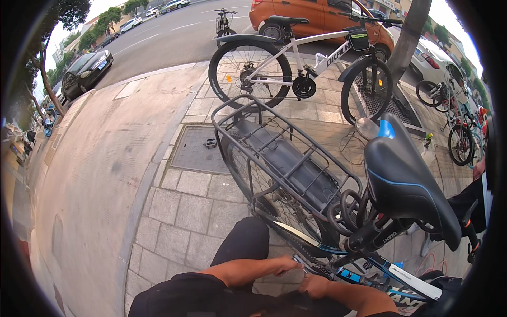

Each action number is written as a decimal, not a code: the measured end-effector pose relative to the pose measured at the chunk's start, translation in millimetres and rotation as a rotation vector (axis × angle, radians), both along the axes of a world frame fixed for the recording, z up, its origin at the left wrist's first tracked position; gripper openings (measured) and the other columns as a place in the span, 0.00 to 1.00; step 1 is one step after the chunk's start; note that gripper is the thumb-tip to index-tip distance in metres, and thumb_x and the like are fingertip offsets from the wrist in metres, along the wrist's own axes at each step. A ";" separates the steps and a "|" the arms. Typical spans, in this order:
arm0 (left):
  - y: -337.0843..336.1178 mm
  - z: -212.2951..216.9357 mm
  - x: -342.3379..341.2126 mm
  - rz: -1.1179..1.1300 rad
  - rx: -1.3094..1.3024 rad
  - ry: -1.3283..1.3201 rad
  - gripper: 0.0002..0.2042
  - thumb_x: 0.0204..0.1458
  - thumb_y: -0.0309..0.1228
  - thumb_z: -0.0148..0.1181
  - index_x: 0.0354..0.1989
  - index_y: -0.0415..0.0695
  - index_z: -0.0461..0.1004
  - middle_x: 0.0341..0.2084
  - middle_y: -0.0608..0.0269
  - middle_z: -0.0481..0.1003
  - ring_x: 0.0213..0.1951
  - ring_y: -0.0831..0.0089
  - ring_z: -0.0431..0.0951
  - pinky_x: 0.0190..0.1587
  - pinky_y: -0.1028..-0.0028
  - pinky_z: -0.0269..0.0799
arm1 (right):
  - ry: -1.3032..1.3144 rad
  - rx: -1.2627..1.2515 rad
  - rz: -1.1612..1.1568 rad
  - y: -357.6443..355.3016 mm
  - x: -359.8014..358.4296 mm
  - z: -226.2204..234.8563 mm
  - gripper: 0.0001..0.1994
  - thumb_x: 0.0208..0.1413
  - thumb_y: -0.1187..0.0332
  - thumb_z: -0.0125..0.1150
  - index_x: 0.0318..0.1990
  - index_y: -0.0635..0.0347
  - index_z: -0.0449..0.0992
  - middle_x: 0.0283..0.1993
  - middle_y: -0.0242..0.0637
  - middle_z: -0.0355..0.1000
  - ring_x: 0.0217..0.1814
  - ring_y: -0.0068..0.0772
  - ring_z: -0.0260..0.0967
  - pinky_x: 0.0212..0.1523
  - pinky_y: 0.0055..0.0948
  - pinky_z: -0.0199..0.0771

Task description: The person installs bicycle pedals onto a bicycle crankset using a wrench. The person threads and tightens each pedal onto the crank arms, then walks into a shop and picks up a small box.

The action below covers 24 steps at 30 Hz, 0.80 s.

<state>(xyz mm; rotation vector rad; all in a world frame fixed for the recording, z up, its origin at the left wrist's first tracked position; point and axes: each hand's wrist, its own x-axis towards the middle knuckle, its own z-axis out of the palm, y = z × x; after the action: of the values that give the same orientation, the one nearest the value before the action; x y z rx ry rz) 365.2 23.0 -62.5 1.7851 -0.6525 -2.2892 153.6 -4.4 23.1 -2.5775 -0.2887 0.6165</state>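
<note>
A white-framed bicycle [301,66] stands on the paved sidewalk [174,211], an orange car [317,16] behind it, a metal ground hatch [198,150] nearby.

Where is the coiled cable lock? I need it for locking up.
The coiled cable lock hangs right of centre in the head view, between the rear rack and the black saddle.

Black trousers [244,240], bare forearms.

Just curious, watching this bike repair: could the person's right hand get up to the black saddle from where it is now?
Probably yes. The right hand sits low by the frame, and the black saddle is just above and to its right, with open air and only the seat post between them.
</note>
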 end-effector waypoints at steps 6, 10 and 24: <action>21.2 -19.1 2.0 -0.015 -0.011 0.030 0.26 0.52 0.57 0.73 0.33 0.44 0.73 0.18 0.65 0.63 0.16 0.71 0.60 0.18 0.64 0.50 | -0.009 0.006 -0.037 19.9 0.8 -9.6 0.09 0.50 0.61 0.58 0.34 0.53 0.77 0.36 0.37 0.78 0.44 0.43 0.76 0.52 0.41 0.70; -1.7 -0.6 5.4 -0.019 -0.057 -0.014 0.25 0.53 0.56 0.73 0.34 0.43 0.75 0.19 0.63 0.66 0.17 0.71 0.61 0.19 0.63 0.53 | -0.131 -0.009 -0.066 2.4 -6.3 -22.0 0.09 0.50 0.60 0.57 0.31 0.54 0.75 0.32 0.36 0.76 0.39 0.42 0.76 0.47 0.40 0.69; 35.6 -29.7 -24.1 0.020 -0.244 -0.180 0.31 0.49 0.57 0.76 0.47 0.38 0.85 0.44 0.52 0.83 0.43 0.63 0.83 0.45 0.62 0.77 | -0.124 -0.128 -0.009 36.3 -24.0 -40.2 0.10 0.48 0.58 0.63 0.32 0.52 0.76 0.34 0.34 0.76 0.41 0.38 0.75 0.50 0.38 0.68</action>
<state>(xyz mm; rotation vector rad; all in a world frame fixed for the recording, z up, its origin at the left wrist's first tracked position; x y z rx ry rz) 341.1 58.6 -92.2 1.8800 -0.8964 -1.9531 129.6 32.0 -17.1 -2.7439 -0.2861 0.4872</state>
